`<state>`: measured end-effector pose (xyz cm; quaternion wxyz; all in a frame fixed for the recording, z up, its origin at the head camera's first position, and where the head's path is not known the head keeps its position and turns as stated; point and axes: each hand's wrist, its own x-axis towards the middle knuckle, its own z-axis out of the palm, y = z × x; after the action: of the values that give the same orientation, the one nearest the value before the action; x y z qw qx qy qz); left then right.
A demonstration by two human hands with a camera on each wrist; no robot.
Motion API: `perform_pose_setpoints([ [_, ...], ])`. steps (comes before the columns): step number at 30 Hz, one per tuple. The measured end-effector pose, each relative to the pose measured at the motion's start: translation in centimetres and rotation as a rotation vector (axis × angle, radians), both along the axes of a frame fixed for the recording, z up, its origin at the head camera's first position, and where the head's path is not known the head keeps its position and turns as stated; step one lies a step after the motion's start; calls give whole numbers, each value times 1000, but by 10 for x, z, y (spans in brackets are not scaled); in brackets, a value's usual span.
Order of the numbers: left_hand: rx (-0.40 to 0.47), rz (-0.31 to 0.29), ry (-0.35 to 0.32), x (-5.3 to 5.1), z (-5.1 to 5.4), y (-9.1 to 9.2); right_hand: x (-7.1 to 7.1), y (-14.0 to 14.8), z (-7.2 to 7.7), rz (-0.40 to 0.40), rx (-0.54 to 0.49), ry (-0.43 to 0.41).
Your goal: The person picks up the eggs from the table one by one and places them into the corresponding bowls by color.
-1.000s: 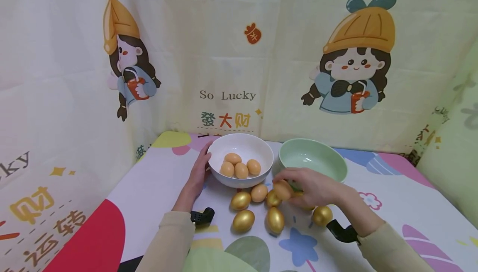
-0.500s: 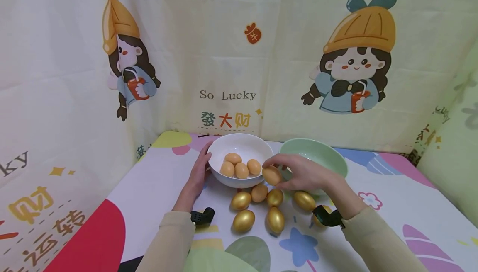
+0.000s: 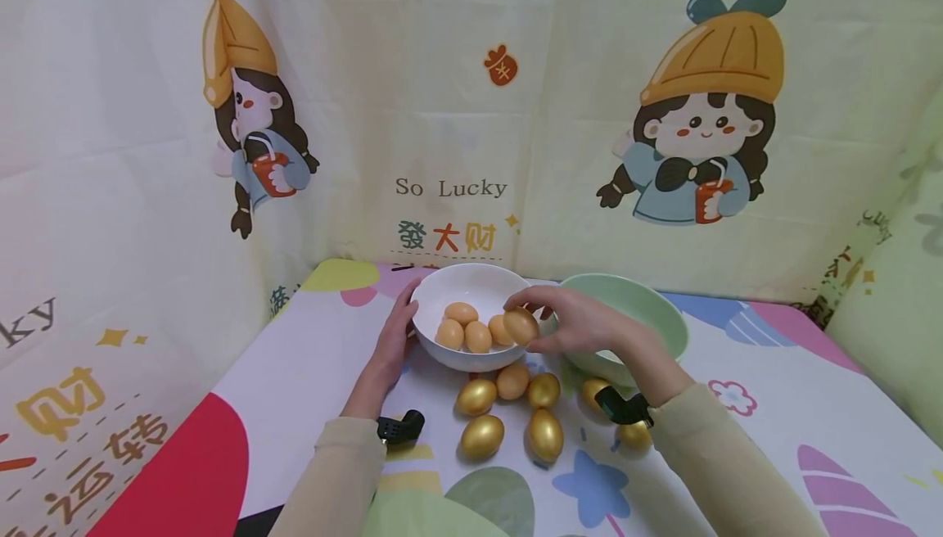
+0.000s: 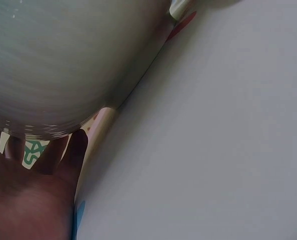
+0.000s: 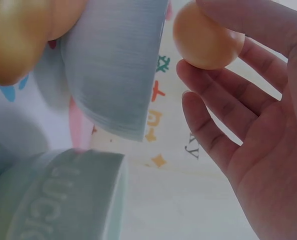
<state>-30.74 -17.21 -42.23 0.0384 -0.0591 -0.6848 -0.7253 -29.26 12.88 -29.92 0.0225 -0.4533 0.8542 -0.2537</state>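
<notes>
The right hand (image 3: 582, 322) is closed to a pinch on one brown egg, the held egg (image 3: 521, 327), which sits between thumb and fingertips, well forward of the palm. In the right wrist view one outer finger stands free of it. Relative to the white bowl (image 3: 471, 282), the held egg is at the right side, raised above the rim, with a gap between egg and rim in that view. The left hand (image 3: 390, 345) rests against the white bowl's left outer wall, fingers extended along it and not clenched. Four eggs (image 3: 477, 337), all brown, lie inside the white bowl. In front of the white bowl lies one loose egg (image 3: 513, 381), also brown; six gold eggs (image 3: 545, 435) are visible, spread from its front to its front right. The green bowl (image 3: 637, 298) stands right of the white bowl, partly hidden by the right hand and forearm.
</notes>
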Motion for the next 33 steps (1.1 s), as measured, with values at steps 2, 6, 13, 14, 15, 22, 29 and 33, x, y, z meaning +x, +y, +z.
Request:
perform_pose_setpoints([
  [2, -1, 0, 7, -1, -1, 0, -4, -3, -1, -4, -5, 0],
  [6, 8, 6, 1, -1, -1, 0, -11, -9, -4, -22, -17, -6],
  [13, 7, 11, -12, 0, -1, 1, -22, -20, -9, -70, -5, -39],
  [14, 4, 14, -16, 1, -1, 1, -23, -21, -10, -75, -3, -45],
  [15, 1, 17, -19, 1, 0, 2, -25, -22, -10, -78, -3, -51],
  [22, 5, 16, -10, 1, 1, 2, -36, -28, -16, -76, 3, -81],
  [29, 11, 14, -9, 0, 0, 1, -46, -35, -21, -102, 49, -103],
  [33, 9, 11, -6, -1, 0, 1, -51, -40, -24, -109, 82, -108],
])
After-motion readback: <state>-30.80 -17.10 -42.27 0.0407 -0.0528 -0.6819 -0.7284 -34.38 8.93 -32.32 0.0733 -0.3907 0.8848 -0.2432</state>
